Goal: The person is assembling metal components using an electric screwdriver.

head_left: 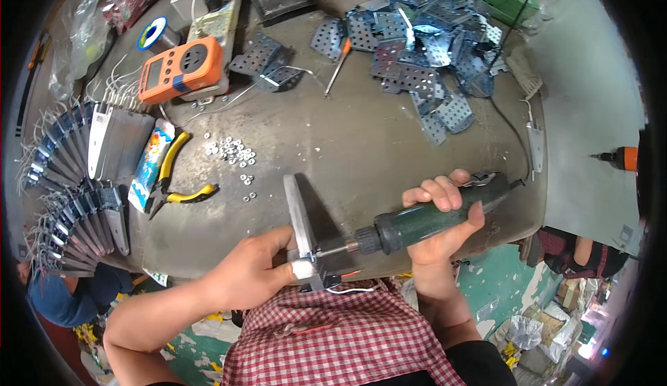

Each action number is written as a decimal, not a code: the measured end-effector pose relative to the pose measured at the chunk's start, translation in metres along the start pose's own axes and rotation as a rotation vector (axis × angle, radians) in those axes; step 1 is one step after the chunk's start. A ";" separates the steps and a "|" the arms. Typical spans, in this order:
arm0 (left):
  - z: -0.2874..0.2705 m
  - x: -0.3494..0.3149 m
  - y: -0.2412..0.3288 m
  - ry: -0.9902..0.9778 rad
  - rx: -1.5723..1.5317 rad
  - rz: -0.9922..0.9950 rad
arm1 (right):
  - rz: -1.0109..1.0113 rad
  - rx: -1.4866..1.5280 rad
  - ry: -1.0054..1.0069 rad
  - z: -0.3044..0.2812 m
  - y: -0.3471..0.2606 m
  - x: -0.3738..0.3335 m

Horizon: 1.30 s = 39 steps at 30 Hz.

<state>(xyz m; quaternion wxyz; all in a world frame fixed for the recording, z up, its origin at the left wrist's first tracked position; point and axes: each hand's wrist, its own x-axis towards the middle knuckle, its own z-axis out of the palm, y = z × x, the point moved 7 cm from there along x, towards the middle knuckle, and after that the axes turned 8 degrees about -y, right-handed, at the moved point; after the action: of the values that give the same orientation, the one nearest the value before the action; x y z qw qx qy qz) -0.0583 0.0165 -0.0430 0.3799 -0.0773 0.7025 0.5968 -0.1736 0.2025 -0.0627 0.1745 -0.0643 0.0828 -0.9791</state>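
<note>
The fingers of the left hand (253, 268) grasp the lower end of a long grey metal part (299, 212), with the thumb on the near side. The fingers of the right hand (441, 226) are wrapped around the dark green body of a power screwdriver (410, 227). The metal part stands on end at the near edge of the workbench (361, 136), in front of the red checked apron (326, 330). The driver bit (337, 250) points leftward and meets the part near its lower end; whether the tip is seated in a fastener appears too small to confirm. A red wire (351, 273) and a white wire (353, 290) extend from the lower end of the part.

Beyond the left hand lie yellow-handled pliers (167, 170), a blue-and-white packet (150, 167) and a scatter of small metal nuts (236, 151). Farther left, wired metal parts (80, 226) are arranged in fanned rows. An orange multimeter (167, 73) is positioned behind them, with a wire spool (160, 37) near it. At the far side, perforated metal plates (445, 52) form a pile; a small orange-handled screwdriver (338, 70) lies beside it.
</note>
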 end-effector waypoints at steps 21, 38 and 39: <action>0.009 -0.005 0.033 0.454 0.907 0.747 | -0.135 -2.524 0.337 0.010 -0.140 0.092; -0.134 -0.228 -0.143 1.799 0.675 -0.020 | -0.387 -2.268 -0.167 0.040 -0.072 0.089; -0.134 -0.227 -0.145 1.764 0.668 -0.057 | -0.517 -2.349 -0.205 0.051 -0.076 0.085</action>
<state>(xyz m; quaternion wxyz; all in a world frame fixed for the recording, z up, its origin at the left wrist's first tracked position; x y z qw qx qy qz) 0.1224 -0.2214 -0.0140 -0.2719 -0.4052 0.8691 0.0812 -0.2700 0.2352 0.0098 -0.1859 -0.2760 0.8931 -0.3028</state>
